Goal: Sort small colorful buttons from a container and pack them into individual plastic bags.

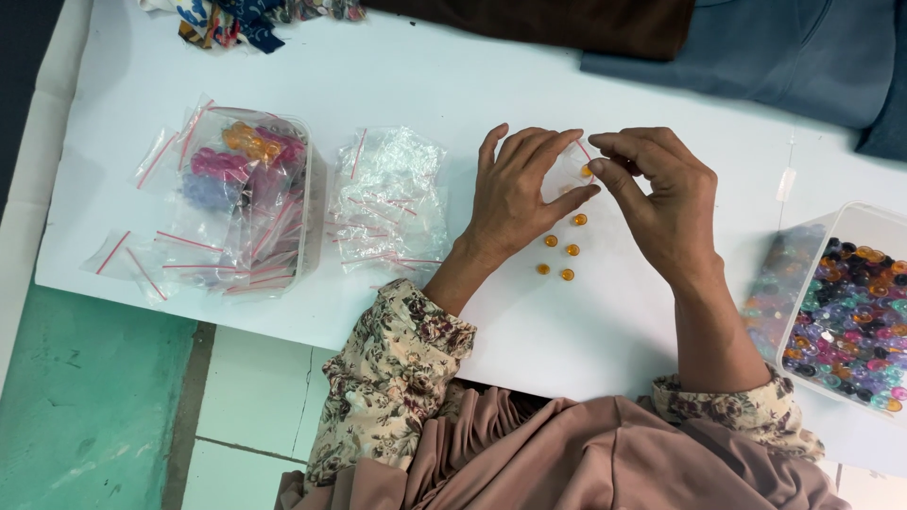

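Left hand [515, 194] pinching small clear zip bag [567, 170] open at mouth; right hand [666, 203] fingertips closed on orange bead [587, 171], feeding it in. Five loose orange beads [564, 249] kept near, between wrists. Mixed bead tub [855, 321] right; filled bags tub [250, 194] left.

Small craft or packing workshop, likely home-based. White desk [567, 85] serves as worktop. Left of fingers [576, 196]: clear tub [283, 198] stuffed with red-striped zip bags of sorted coloured beads, plus loose heap of empty zip bags [389, 203]. Far right of fingers: clear bin [850, 312] full of mixed coloured beads. Beyond fingers, at desk's far edge: folded fabric, brown [567, 24] and grey-blue [784, 52], and patterned scraps [236, 19]. Below desk: tiled floor [255, 397], green-painted patch at left.
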